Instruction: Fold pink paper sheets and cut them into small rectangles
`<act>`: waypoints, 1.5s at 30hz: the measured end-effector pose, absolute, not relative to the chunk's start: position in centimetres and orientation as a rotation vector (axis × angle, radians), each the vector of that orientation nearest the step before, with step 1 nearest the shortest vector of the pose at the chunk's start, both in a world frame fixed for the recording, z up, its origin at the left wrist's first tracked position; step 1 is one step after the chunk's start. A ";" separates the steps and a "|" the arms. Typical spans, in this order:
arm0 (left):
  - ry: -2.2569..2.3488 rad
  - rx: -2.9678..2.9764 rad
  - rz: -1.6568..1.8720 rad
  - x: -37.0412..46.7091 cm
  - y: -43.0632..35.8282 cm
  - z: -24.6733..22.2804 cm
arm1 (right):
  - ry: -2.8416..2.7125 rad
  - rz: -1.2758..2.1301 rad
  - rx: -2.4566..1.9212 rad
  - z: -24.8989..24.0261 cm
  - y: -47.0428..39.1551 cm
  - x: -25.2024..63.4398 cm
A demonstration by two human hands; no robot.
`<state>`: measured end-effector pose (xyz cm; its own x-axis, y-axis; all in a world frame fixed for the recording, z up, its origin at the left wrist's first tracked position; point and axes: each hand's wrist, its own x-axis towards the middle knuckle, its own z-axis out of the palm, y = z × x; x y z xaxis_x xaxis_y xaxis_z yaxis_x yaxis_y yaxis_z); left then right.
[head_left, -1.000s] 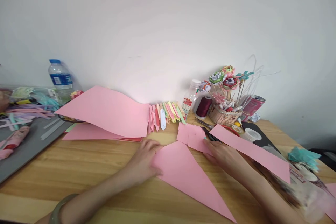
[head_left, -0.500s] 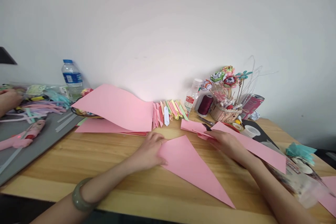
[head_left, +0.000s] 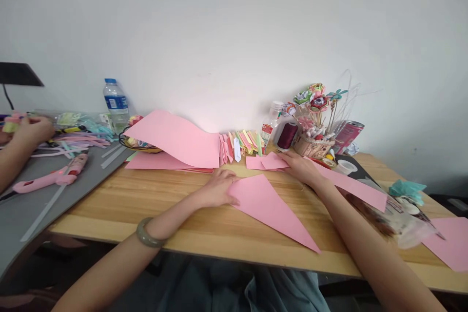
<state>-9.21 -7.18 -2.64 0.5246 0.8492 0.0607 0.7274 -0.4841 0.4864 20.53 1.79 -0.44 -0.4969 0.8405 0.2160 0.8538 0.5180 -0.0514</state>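
A pink paper triangle [head_left: 272, 209] lies on the wooden table in front of me, its long point toward the front edge. My left hand [head_left: 218, 189] grips its left corner, thumb on top of the paper. Farther right, my right hand [head_left: 302, 166] reaches over small folded pink paper pieces [head_left: 272, 161], fingers closed together. Their tips are by the scissors, mostly covered; what they hold, if anything, is hidden. A long pink paper strip [head_left: 354, 186] runs past that hand toward the right.
A stack of pink sheets [head_left: 175, 141] and folded colored papers [head_left: 243, 146] lie at the back. Beyond are a thread spool [head_left: 287, 135] and a basket of paper flowers [head_left: 314, 146]. A pink glue gun [head_left: 54, 178] and another person's hand [head_left: 36, 131] are left.
My right hand has moved farther back and left, over the scissors and folded pieces. My left hand stays at the triangle's corner. The view has shifted, showing more of the left side and my lap.
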 end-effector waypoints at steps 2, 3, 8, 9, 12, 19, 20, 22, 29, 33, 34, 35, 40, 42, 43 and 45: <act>1.285 2.394 0.408 -9.3 -7.2 -2.6 | -2.570 -0.098 -1.424 -1.0 1.7 20.5; 1.285 2.404 0.406 -9.3 -7.2 -2.6 | -2.581 -0.100 -1.416 -1.2 1.5 20.6; 1.300 2.398 0.397 -9.4 -7.2 -2.4 | -2.611 -0.133 -1.375 -1.7 1.0 20.9; 1.299 2.403 0.399 -9.4 -7.2 -2.4 | -2.619 -0.146 -1.356 -1.8 0.9 20.8; 1.303 2.428 0.389 -9.3 -7.3 -2.5 | -2.652 -0.190 -1.304 -2.4 0.4 19.9; 1.329 2.480 0.401 -8.9 -7.7 -3.1 | -2.648 -0.322 -1.305 -3.2 -0.1 18.4; 1.324 2.496 0.402 -8.9 -7.7 -3.2 | -2.650 -0.328 -1.297 -3.1 -0.1 18.3; 1.317 2.535 0.402 -8.7 -7.9 -3.2 | -2.644 -0.324 -1.286 -3.0 -0.2 18.5; 1.326 2.601 0.322 -8.2 -8.7 -2.5 | -2.463 -0.296 -1.342 -2.3 -2.5 20.0; 1.322 2.520 0.119 -7.7 -8.9 -2.8 | -2.381 -0.288 -1.364 -3.7 -4.4 20.4; 1.331 2.487 0.063 -7.7 -9.0 -2.9 | -2.348 -0.274 -1.383 -4.3 -4.9 20.5; 1.316 2.465 0.023 -7.7 -9.2 -3.1 | -2.333 -0.264 -1.385 -4.9 -5.4 20.5; 1.288 2.435 -0.114 -7.9 -9.7 -3.8 | -2.304 -0.148 -1.422 -6.7 -6.4 21.0; 1.321 2.478 -0.082 -7.9 -9.2 -3.4 | -2.273 -0.111 -1.410 -6.2 -5.8 20.9; 1.329 2.513 -0.053 -7.9 -8.9 -3.1 | -2.254 -0.094 -1.404 -5.8 -5.4 20.8; 1.345 2.608 0.047 -8.0 -8.4 -2.7 | -2.211 -0.064 -1.389 -4.7 -5.0 20.6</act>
<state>-7.99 -8.39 -2.68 0.5838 0.8092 -0.0660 0.8027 -0.5630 0.1970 20.62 -4.95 -4.73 -0.3361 0.8263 0.4519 0.8512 0.4719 -0.2298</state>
